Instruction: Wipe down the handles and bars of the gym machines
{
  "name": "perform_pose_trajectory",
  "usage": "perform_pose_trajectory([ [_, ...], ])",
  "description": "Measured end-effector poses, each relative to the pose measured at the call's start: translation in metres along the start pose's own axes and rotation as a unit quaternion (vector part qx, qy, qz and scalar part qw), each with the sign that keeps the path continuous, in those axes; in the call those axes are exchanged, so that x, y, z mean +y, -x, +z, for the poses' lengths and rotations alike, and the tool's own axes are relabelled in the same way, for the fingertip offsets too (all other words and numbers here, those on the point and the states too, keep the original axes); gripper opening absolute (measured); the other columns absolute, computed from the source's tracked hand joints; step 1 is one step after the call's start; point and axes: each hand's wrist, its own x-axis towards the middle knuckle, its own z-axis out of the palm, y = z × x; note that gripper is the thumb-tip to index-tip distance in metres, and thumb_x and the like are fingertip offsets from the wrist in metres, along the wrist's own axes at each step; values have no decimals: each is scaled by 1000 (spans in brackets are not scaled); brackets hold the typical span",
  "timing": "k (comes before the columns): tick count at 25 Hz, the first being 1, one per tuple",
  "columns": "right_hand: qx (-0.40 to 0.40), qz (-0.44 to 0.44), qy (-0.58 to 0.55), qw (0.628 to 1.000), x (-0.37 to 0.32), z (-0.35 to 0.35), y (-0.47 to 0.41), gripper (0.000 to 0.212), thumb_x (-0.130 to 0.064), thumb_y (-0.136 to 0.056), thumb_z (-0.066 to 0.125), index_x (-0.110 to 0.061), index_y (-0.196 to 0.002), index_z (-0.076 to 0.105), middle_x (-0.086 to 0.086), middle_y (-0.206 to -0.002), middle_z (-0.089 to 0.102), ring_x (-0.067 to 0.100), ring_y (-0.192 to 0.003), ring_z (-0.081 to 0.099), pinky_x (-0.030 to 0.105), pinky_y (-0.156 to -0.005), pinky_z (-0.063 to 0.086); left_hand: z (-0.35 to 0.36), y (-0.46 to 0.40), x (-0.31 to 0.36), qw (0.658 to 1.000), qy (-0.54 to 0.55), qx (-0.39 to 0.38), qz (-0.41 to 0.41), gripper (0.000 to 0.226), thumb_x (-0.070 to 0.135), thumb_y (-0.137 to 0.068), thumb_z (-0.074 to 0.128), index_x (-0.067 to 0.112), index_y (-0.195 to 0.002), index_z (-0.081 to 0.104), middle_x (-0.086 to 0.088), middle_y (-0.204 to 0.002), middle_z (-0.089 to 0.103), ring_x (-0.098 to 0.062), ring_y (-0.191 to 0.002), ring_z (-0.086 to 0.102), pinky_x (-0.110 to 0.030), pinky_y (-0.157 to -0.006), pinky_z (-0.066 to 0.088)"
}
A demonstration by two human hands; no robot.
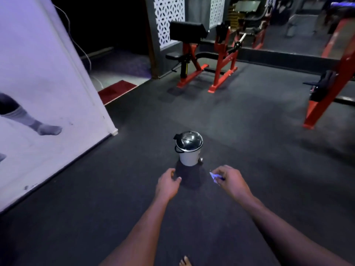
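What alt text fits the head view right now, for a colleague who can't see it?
A person's two hands reach toward a small white pedal bin with a shiny closed lid on dark gym flooring; the right hand pinches a small crumpled wipe, the left hand holds nothing. Red-framed machines stand beyond.

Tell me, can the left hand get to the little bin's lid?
Probably yes. The left hand hangs just short of the bin, holding nothing, and only bare floor lies between. The shiny lid looks closed.
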Motion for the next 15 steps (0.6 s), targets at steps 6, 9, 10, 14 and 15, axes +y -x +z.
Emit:
perform_pose_trajectory([
  [6,23,54,-3,998,51,-26,-222,21,-8,-82,72,-29,-76,71,-10,-79,63,5,-73,61,30,-72,52,-11,-211,87,995,-83,-47,42,50,35,-95,65,24,-142,54,-3,-139,62,-21,-125,60,-41,-105,49],
  [9,19,85,-6,996,111,2,-350,15,-8,-85,75,-23,-85,76,-13,-80,59,1,-72,58,11,-65,43,13,-355,100,990,-124,-54,37,51,36,-97,63,24,-145,50,-4,-142,59,-24,-130,56,-41,-107,47],
  [10,14,96,-17,995,139,16,-397,13,-8,-85,76,-20,-88,77,-13,-80,57,-1,-71,58,9,-65,43,27,-405,100,989,-130,-65,29,51,36,-97,62,25,-146,49,-3,-144,58,-24,-131,56,-41,-107,47],
  [14,-68,148,-23,986,242,82,-554,13,-10,-84,77,-22,-86,74,-7,-86,59,14,-79,65,23,-71,49,100,-563,88,980,-135,-136,-55,49,35,-101,57,24,-148,47,-4,-145,53,-26,-132,53,-39,-105,46],
  [15,-89,155,-21,984,263,103,-585,15,-10,-84,77,-24,-83,73,-5,-87,59,17,-81,65,30,-73,50,123,-594,79,975,-138,-157,-70,49,34,-102,56,24,-149,46,-4,-146,52,-26,-133,51,-39,-106,45],
])
